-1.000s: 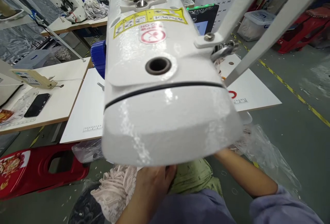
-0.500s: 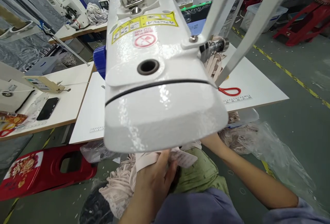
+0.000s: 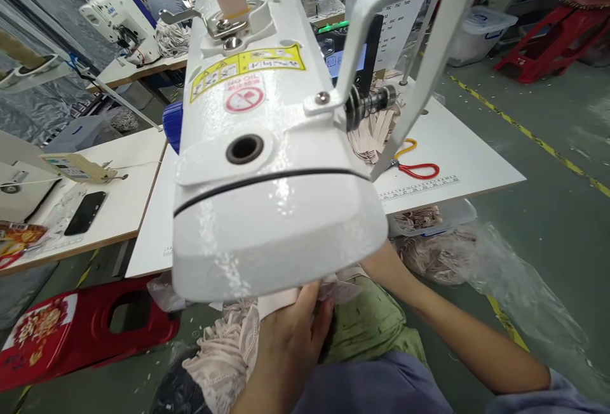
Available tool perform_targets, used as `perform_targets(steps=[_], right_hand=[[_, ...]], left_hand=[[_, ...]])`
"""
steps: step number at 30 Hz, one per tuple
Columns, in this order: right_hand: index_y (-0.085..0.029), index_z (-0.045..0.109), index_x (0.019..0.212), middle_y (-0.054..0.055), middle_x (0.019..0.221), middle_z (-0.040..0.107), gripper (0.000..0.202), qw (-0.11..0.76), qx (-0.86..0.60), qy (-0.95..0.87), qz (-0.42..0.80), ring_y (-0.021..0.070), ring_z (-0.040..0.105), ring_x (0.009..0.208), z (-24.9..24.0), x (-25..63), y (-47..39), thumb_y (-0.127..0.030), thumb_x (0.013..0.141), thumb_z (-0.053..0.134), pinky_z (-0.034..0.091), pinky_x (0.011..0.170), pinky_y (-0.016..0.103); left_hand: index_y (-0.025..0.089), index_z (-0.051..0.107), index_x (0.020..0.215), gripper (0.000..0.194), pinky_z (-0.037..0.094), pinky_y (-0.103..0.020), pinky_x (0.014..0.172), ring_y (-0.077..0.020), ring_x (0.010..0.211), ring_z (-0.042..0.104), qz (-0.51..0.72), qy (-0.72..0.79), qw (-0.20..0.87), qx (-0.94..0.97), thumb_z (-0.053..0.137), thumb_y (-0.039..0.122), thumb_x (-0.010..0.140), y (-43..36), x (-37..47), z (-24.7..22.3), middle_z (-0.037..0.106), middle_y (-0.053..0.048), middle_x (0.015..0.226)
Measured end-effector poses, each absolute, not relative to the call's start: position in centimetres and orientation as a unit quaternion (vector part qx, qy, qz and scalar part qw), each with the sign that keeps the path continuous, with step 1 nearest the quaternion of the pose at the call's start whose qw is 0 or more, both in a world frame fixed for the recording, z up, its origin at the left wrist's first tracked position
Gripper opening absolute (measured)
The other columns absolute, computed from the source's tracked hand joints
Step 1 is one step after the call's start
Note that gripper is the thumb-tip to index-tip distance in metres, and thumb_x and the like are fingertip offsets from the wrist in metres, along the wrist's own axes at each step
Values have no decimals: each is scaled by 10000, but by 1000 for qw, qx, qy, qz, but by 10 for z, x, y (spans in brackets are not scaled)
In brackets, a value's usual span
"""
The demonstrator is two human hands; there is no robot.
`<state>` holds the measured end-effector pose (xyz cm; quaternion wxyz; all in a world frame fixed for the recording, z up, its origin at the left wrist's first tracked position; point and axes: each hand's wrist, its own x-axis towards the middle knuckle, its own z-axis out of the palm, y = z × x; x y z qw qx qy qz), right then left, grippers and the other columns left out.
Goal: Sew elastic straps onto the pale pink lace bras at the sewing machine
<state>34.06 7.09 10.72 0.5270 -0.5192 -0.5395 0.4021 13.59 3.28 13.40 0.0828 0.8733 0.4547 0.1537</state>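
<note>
- White sewing machine (image 3: 281, 230) bore a "NO OIL" label (image 3: 244, 93).
- Pink fabric (image 3: 276, 301) lay crosswise below it — pinched by the left hand (image 3: 295, 331).
- Right hand (image 3: 379, 263) was mostly hidden — grip impossible to tell.
- Sheet (image 3: 400, 23) read "70C 75C 70D".

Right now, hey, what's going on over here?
A person is at a white sewing machine. Their left hand holds pale fabric near the machine's front end. The right hand is mostly hidden behind that end, so its grip can't be seen. A bunched pale pile is beside the left wrist, and scissors with red and yellow handles lie on the white tabletop.
</note>
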Motion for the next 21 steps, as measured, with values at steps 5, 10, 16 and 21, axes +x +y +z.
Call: perform_targets(steps=[5, 10, 16, 21], right_hand=[[-232, 614, 986, 63, 1066, 606, 177, 524, -517, -524, 428, 196, 573, 914, 109, 336, 68, -385, 921, 552, 486, 879, 342], [-218, 594, 1015, 55, 988, 567, 234, 528, -507, -507, 455, 193, 558, 869, 108, 334, 66, -421, 914, 536, 483, 774, 319], [-217, 565, 1095, 76, 984, 604, 345, 500, -541, -487, 470, 220, 581, 910, 111, 329, 62, -488, 882, 560, 485, 715, 310], [-202, 641, 929, 52, 893, 649, 317, 477, -550, -508, 461, 209, 597, 839, 117, 338, 33, -508, 846, 632, 491, 735, 311]], left_hand=[[246, 389, 1492, 528, 541, -471, 953, -325, 1145, 644, 161, 448, 90, 875, 490, 311, 978, 33, 137, 133, 670, -144, 1249], [171, 215, 1546, 656, 580, -451, 886, -347, 1211, 613, 207, 459, 96, 858, 496, 363, 985, 26, 136, 126, 624, -216, 1308], [101, 68, 1574, 769, 614, -427, 786, -358, 1136, 661, 242, 485, 58, 839, 469, 420, 1001, 19, 144, 111, 558, -293, 1359], [79, 136, 1574, 797, 549, -484, 970, -395, 1337, 488, 281, 427, 30, 859, 534, 398, 962, -16, 159, 96, 504, -268, 1431]])
